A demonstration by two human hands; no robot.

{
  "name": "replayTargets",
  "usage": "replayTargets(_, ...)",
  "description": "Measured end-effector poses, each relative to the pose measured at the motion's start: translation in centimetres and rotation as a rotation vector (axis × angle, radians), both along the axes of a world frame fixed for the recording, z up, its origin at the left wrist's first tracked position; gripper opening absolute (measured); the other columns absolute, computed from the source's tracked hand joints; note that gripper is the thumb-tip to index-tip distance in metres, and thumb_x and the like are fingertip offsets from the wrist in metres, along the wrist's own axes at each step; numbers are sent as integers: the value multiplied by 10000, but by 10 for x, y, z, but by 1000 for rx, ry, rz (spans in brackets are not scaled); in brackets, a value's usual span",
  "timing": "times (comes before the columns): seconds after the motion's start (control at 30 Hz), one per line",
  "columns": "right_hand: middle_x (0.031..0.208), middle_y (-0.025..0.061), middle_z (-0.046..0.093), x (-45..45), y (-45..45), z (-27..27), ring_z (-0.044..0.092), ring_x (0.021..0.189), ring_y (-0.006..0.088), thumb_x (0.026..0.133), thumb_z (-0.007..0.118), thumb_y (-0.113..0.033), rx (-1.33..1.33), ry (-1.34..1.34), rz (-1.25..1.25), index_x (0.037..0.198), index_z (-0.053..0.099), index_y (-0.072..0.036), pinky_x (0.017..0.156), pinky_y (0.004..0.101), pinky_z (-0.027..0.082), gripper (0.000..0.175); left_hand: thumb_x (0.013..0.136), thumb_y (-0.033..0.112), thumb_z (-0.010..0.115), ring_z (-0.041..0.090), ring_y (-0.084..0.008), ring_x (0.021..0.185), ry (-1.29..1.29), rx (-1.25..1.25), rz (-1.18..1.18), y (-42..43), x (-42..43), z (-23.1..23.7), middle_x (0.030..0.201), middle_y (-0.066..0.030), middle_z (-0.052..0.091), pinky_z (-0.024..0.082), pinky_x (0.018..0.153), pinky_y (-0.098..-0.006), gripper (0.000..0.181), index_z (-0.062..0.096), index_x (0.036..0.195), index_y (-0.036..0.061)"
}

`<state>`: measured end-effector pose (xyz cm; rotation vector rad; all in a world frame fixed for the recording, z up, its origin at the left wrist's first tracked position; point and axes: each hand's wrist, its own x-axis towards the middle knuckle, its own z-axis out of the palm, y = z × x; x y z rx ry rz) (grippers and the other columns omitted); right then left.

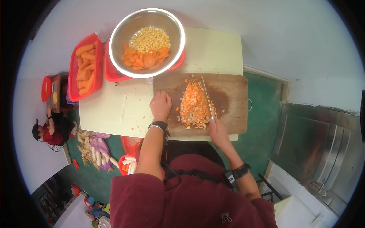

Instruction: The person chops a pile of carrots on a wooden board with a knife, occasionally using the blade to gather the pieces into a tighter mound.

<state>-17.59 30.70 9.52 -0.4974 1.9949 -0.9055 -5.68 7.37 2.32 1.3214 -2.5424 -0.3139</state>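
Note:
My right hand (219, 132) grips the handle of a kitchen knife (207, 98). Its blade points away from me, edge-on, over the right side of a heap of finely chopped orange and white vegetables (194, 104). The heap sits on a wooden cutting board (236, 94), which has a dark damp patch right of the blade. At the board's left edge rests my left hand (161, 105), fingers curled in, apart from the heap. No object shows in it. Beyond the board, a steel bowl (119, 28) contains corn kernels (149, 39) and sliced carrots (146, 59).
Left of the bowl, a red plastic basket (99, 71) carries peeled carrots (85, 68). Another red basket (109, 69) lies under the bowl. Scraps dot the pale table (111, 114). Long white radishes (98, 155) and husks (84, 148) lie on the green floor, near a seated person (55, 128).

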Motion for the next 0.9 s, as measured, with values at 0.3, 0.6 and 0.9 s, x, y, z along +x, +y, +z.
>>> replayTargets(0.3, 814, 226, 577, 2, -12, 21, 576, 771, 374, 998, 411, -264, 117, -277, -85, 1022, 500, 30, 708, 438, 447, 308, 872, 224, 530, 604, -325, 700, 1, 5, 1, 0, 3, -2, 815, -119, 574, 496, 621, -425, 170, 559, 793, 77)
replayTargets(0.6, 817, 227, 578, 18, -7, -11, 570, 755, 390, 996, 418, -253, -36, -69, -45, 1046, 494, 28, 688, 431, 445, 295, 870, 227, 534, 603, -323, 709, 5, 7, -7, -1, 2, -1, 825, -116, 572, 497, 626, -423, 169, 553, 790, 80)
replayTargets(0.9, 605, 10, 443, 11, -1, -15, 424, 488, 112, 1016, 381, -297, -124, -69, -101, 869, 448, -59, 457, 282, 368, 288, 870, 223, 535, 602, -326, 699, 6, 1, 0, 0, 2, -1, 809, -116, 570, 494, 618, -428, 172, 550, 780, 78)
